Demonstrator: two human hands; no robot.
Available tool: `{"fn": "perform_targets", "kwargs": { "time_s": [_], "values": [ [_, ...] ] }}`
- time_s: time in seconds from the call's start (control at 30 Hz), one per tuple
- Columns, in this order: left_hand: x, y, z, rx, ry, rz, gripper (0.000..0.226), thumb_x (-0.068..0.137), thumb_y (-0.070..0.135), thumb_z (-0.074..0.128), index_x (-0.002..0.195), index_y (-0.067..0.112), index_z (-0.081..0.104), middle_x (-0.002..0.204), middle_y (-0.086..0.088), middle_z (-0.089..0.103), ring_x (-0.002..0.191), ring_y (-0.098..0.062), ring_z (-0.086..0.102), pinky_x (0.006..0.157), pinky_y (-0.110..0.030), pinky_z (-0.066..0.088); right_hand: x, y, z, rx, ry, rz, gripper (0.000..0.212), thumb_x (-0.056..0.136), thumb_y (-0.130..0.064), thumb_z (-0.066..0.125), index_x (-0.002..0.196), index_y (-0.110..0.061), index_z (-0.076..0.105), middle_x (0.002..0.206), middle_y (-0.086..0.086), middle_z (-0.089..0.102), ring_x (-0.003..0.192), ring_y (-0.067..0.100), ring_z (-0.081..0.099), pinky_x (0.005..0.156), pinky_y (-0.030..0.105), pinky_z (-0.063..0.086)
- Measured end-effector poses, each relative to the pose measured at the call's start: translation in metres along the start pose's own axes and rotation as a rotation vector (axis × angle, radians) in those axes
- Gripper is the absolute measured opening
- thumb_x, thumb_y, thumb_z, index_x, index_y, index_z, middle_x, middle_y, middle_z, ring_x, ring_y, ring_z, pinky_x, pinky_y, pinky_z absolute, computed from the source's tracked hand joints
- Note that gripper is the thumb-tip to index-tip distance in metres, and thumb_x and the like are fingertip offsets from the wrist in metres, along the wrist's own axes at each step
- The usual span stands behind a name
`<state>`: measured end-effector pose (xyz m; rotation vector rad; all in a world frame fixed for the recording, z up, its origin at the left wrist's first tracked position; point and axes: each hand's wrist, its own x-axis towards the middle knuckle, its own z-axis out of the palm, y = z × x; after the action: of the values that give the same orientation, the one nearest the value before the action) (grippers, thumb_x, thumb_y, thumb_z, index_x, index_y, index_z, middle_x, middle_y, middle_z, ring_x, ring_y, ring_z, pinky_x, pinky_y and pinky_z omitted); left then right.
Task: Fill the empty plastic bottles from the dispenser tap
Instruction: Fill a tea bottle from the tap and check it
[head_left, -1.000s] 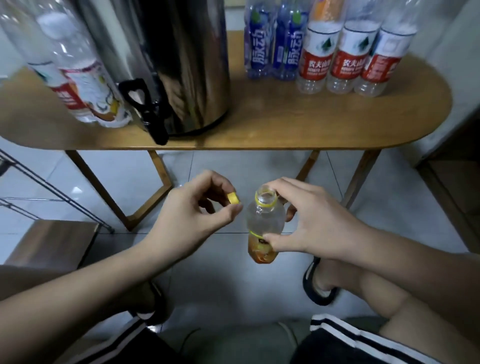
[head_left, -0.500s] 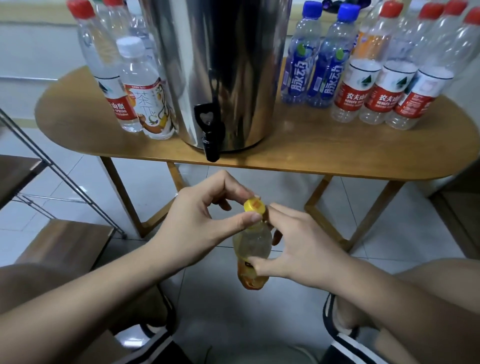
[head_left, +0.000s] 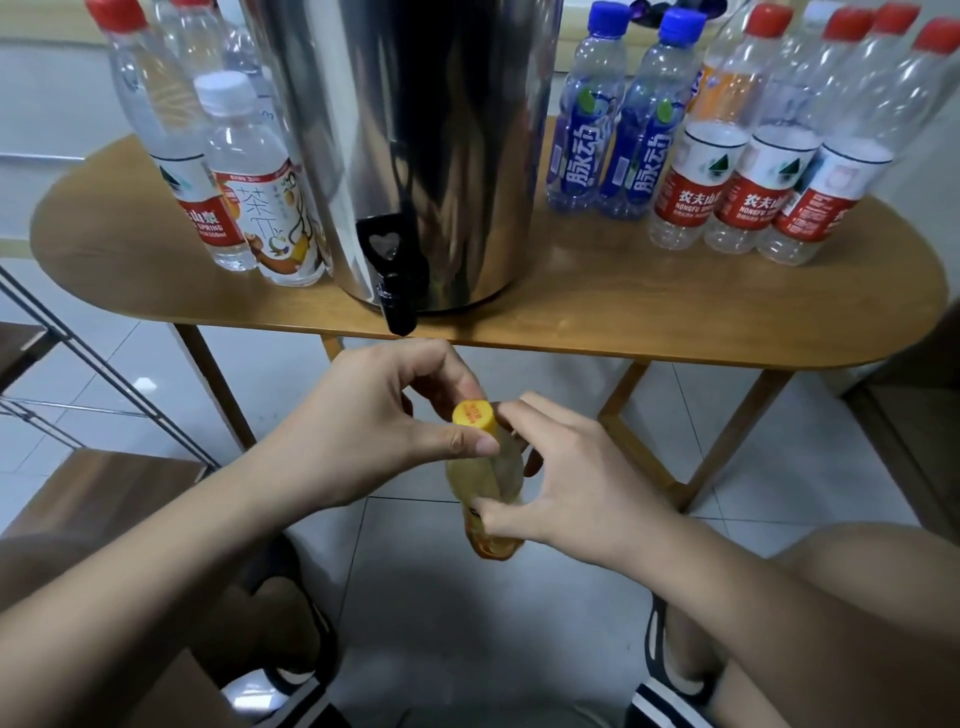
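1. Head view: the left hand is pinching the yellow cap on the small bottle, which is sitting below the table edge, just in front of the tap.
2. The right hand is gripping the bottle's body. Holding it upright and twisting gently is likely helping the cap turn squarely.

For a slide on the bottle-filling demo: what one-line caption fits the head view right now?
Left hand pinches the yellow cap on a small bottle gripped by the right hand, near the dispenser tap.
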<state>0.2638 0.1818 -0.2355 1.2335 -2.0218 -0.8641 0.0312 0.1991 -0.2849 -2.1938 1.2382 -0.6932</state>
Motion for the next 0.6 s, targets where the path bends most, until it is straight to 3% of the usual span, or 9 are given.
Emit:
{"fn": "perform_targets", "kwargs": {
  "time_s": [0.07, 0.13, 0.27, 0.33, 0.47, 0.53, 0.6],
  "values": [
    [0.0023, 0.0033, 0.0011, 0.083, 0.008, 0.009, 0.028, 0.073, 0.034, 0.098, 0.091, 0.029, 0.078, 0.088, 0.016, 0.075, 0.077, 0.005, 0.064, 0.065, -0.007, 0.045, 0.0018, 0.003, 0.0024, 0.001, -0.015, 0.005, 0.042, 0.076, -0.043, 0.088, 0.107, -0.039, 0.059, 0.1, -0.017, 0.052, 0.092, 0.014, 0.059, 0.073, 0.03, 0.052],
    [0.0046, 0.0057, -0.0005, 0.131, -0.043, 0.038, 0.027, 0.079, 0.029, 0.095, 0.102, 0.036, 0.081, 0.097, 0.021, 0.075, 0.089, 0.004, 0.066, 0.07, -0.008, 0.046, 0.0034, 0.0063, 0.004, 0.012, -0.021, 0.021, 0.041, 0.076, -0.043, 0.088, 0.105, -0.036, 0.06, 0.099, -0.014, 0.052, 0.091, 0.014, 0.058, 0.072, 0.033, 0.054],
    [0.0078, 0.0049, -0.0032, 0.191, -0.12, 0.088, 0.046, 0.087, 0.017, 0.09, 0.122, 0.045, 0.079, 0.113, 0.025, 0.074, 0.103, -0.002, 0.066, 0.077, -0.013, 0.046, 0.0067, 0.0103, 0.005, 0.056, -0.018, 0.046, 0.055, 0.078, -0.046, 0.088, 0.126, -0.035, 0.065, 0.11, -0.017, 0.056, 0.102, 0.011, 0.06, 0.083, 0.034, 0.057],
    [0.0074, 0.0053, -0.0013, 0.189, -0.076, 0.094, 0.045, 0.082, 0.029, 0.094, 0.122, 0.042, 0.078, 0.111, 0.025, 0.073, 0.101, 0.001, 0.064, 0.078, -0.011, 0.046, 0.0079, 0.0097, 0.0052, 0.052, -0.024, 0.048, 0.057, 0.078, -0.047, 0.087, 0.127, -0.04, 0.061, 0.116, -0.019, 0.057, 0.105, 0.012, 0.061, 0.085, 0.036, 0.057],
    [0.0054, 0.0033, 0.0027, 0.277, 0.034, 0.117, 0.052, 0.073, 0.062, 0.089, 0.114, 0.034, 0.075, 0.098, 0.021, 0.069, 0.095, 0.003, 0.063, 0.077, -0.007, 0.044, 0.0077, 0.0078, 0.0073, 0.015, -0.011, 0.036, 0.044, 0.075, -0.045, 0.086, 0.104, -0.046, 0.053, 0.101, -0.016, 0.052, 0.092, 0.012, 0.059, 0.076, 0.036, 0.055],
    [0.0054, 0.0034, 0.002, 0.246, 0.051, 0.092, 0.045, 0.075, 0.057, 0.09, 0.11, 0.034, 0.074, 0.093, 0.02, 0.072, 0.093, 0.004, 0.065, 0.076, -0.008, 0.044, 0.0074, 0.0075, 0.0078, 0.016, -0.004, 0.034, 0.044, 0.075, -0.045, 0.087, 0.104, -0.045, 0.053, 0.101, -0.017, 0.053, 0.093, 0.012, 0.059, 0.076, 0.036, 0.055],
    [0.0056, 0.0043, -0.0003, 0.165, -0.001, 0.076, 0.036, 0.082, 0.039, 0.092, 0.112, 0.036, 0.074, 0.1, 0.022, 0.076, 0.101, 0.001, 0.07, 0.078, -0.013, 0.047, 0.0069, 0.008, 0.0082, 0.034, -0.006, 0.045, 0.045, 0.076, -0.045, 0.087, 0.108, -0.043, 0.057, 0.105, -0.018, 0.055, 0.096, 0.01, 0.06, 0.08, 0.035, 0.056]
  ]
}}
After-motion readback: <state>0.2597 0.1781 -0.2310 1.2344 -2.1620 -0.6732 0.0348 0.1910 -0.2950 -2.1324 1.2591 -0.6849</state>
